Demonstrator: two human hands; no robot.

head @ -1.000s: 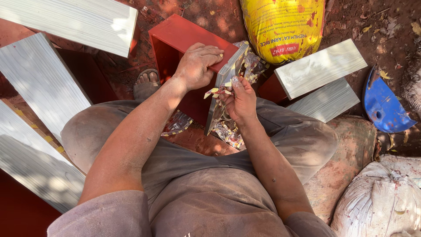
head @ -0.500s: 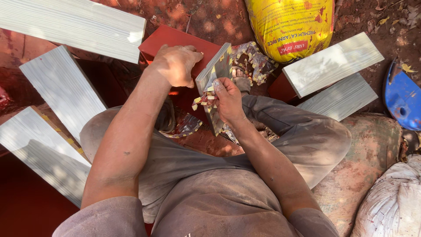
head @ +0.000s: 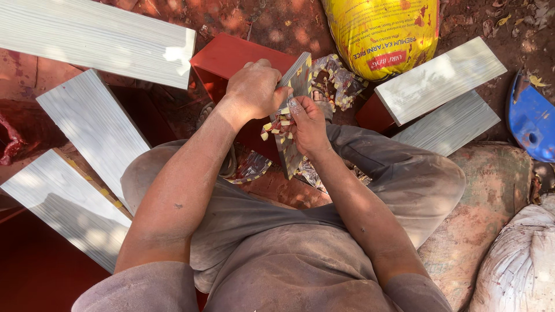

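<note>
The person wears a dust-grey short-sleeved shirt (head: 300,271), its sleeves ending above the elbows, and loose grey-brown trousers (head: 404,179) smeared with reddish dirt and creased at the knees. Both forearms are bare, and the hands, left (head: 254,89) and right (head: 309,124), are ungloved and dusted with fine powder

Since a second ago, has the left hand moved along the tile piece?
Yes. The left hand has shifted from the red box's middle toward the top end of the grey tile piece, nearer the yellow sack.
</note>
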